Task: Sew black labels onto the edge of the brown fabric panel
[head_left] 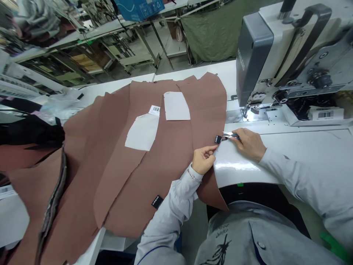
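My left hand [203, 159] pinches the edge of a brown fabric panel [176, 154] at the white table's rim, fingers closed on the cloth. My right hand [248, 142] rests on the table just right of it and grips small metal snips [229, 136], their tips at a small black label [217, 139] on the fabric's edge. Several brown panels lie stacked and spread to the left. Another black label [157, 201] sits near the front edge of one panel.
A sewing machine [289, 55] stands at the back right, its needle area [252, 108] lit. White paper pieces [176, 106] [142, 131] and a barcode tag [154, 109] lie on the fabric. Dark cloth [30, 130] is piled at the left. Other workbenches [91, 33] stand behind.
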A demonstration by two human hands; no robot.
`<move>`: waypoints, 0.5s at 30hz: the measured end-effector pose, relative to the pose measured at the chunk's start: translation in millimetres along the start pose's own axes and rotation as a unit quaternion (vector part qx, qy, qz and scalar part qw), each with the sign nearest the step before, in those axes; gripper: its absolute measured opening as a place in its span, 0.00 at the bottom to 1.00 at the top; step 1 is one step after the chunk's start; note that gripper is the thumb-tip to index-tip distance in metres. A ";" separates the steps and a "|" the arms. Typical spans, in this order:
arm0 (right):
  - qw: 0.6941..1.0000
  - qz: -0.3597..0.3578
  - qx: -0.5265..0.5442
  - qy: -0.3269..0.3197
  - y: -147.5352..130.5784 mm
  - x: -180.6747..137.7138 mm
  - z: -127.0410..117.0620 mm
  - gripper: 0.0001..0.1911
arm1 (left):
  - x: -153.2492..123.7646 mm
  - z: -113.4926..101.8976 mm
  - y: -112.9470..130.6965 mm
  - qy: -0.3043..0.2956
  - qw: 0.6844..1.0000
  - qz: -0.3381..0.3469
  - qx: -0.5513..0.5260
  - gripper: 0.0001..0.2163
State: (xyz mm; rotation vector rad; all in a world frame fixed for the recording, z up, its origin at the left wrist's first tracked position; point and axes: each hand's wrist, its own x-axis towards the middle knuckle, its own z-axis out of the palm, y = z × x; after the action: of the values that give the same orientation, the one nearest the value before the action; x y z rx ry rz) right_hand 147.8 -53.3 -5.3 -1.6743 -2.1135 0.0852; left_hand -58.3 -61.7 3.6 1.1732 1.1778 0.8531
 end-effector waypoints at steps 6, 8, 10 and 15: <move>0.996 0.045 0.074 -0.032 -4.1 14.7 5.6 0.09 | -0.3 -0.2 -2.7 -0.013 1.000 0.000 0.009 0.20; 0.986 0.085 0.140 -0.034 -1.2 20.4 7.2 0.08 | -0.8 -0.5 -3.3 -0.014 1.000 0.001 0.010 0.21; 0.964 0.129 0.234 0.009 2.5 23.0 7.9 0.09 | -1.0 -0.9 -3.9 -0.010 1.000 0.006 0.012 0.21; 0.930 0.155 0.333 0.025 -0.1 21.6 4.5 0.19 | 0.3 0.3 -5.7 -0.014 1.000 0.001 0.004 0.21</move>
State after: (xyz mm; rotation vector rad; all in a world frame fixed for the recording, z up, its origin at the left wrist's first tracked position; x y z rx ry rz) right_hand 142.3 -32.1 -2.9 -1.5255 -1.5050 0.7566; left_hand -58.3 -62.8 -1.9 1.1901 1.1578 0.8315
